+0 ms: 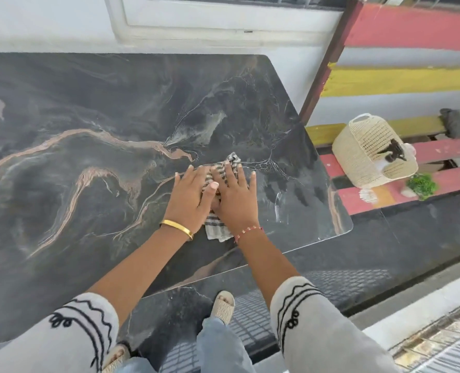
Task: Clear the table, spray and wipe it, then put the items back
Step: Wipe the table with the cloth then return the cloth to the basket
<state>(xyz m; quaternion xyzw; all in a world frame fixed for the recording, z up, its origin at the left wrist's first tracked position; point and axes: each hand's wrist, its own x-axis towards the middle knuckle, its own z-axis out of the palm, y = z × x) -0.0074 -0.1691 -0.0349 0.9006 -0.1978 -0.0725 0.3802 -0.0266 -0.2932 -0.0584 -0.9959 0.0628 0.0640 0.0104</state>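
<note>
both hands lie flat on a striped cloth [221, 176] spread on the dark marbled table [88, 130], near its right end. the left hand [189, 196] has its fingers straight and spread, palm down, its thumb crossing over toward the right hand [235, 200], which also presses down with straight fingers, partly overlapping the left thumb. neither hand curls round the cloth; they pin it under their palms. the cloth is grey and white with dark stripes; a crumpled end pokes out beyond the fingertips and a flatter end shows below the wrists, between the two forearms. a gold bangle [177, 229] sits on the left wrist and a red-and-white beaded bracelet [247, 232] on the right. wet streaks show on the table just right of the right hand.

off the table's right end, on a bench [439, 181] of red and yellow slats, a cream woven basket [369, 152] lies tilted, and a small green plant [422, 185] sits just beside it. a dark rag [455, 126] lies on the slat behind the basket.
</note>
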